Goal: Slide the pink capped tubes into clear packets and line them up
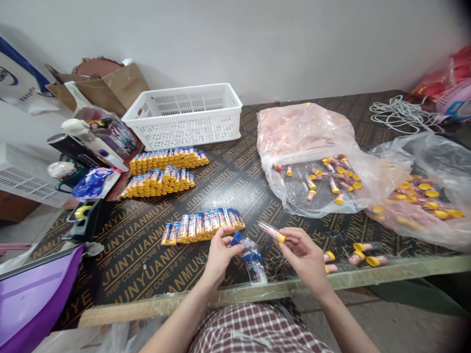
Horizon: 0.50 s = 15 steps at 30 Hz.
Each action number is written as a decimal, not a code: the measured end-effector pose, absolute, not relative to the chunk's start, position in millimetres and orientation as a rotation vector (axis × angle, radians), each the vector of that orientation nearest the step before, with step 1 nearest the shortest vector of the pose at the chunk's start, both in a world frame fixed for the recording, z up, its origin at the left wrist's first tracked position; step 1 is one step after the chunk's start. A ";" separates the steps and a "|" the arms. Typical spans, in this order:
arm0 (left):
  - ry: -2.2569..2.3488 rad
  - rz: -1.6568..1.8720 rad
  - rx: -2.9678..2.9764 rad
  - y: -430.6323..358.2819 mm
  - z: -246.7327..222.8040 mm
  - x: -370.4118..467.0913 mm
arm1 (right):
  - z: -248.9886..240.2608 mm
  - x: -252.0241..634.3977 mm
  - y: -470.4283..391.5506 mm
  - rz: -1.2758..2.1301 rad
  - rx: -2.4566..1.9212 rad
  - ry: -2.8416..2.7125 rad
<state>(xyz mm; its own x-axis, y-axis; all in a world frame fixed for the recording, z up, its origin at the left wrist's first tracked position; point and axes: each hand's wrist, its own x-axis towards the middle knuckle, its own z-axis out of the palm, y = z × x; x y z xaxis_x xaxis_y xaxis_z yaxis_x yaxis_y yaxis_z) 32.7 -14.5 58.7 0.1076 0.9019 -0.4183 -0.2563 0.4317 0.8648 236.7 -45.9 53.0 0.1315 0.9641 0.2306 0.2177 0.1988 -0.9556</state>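
Note:
My left hand [223, 249] pinches a small blue-topped clear wrapper [236, 239] near the table's front edge. Between the thumb and fingers of my right hand [302, 255] is a clear tube with a yellow cap [271, 231], tilted, its cap toward my hand. More blue and clear wrappers [254, 267] lie on the table between my hands. Just beyond my left hand is a row of wrapped tubes [204, 223] with blue tops and yellow caps. Several unwrapped yellow-capped tubes [356, 257] lie right of my right hand.
Two stacked groups of wrapped tubes [158, 182] sit before a white basket [191, 120]. Plastic bags of tubes [305, 132] cover the right side. At left stand a tape dispenser [86, 220], bottles and a purple tray [37, 299]. White cord [401, 113] lies at back right.

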 end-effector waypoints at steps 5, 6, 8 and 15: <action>1.146 1.051 0.495 -11.9 62.5 27.9 | 64.3 229.6 -58.5 0.708 -1.270 -1.485; 1.149 1.072 0.457 -11.6 62.9 26.7 | 65.6 228.4 -60.5 0.662 -1.272 -1.524; 1.152 1.109 0.407 -11.2 63.6 24.1 | 67.0 225.5 -63.5 0.589 -1.266 -1.575; 1.218 1.194 0.377 -9.5 64.0 18.7 | 68.7 213.6 -66.2 0.490 -1.228 -1.631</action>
<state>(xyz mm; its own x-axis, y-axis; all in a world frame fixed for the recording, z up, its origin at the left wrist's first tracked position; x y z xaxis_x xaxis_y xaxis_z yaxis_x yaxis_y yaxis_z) 18.7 -9.5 64.0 -0.1204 0.8498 -0.5133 -0.4960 0.3964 0.7726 213.6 -66.2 68.7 0.0097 0.8853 0.4650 0.4821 0.4032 -0.7778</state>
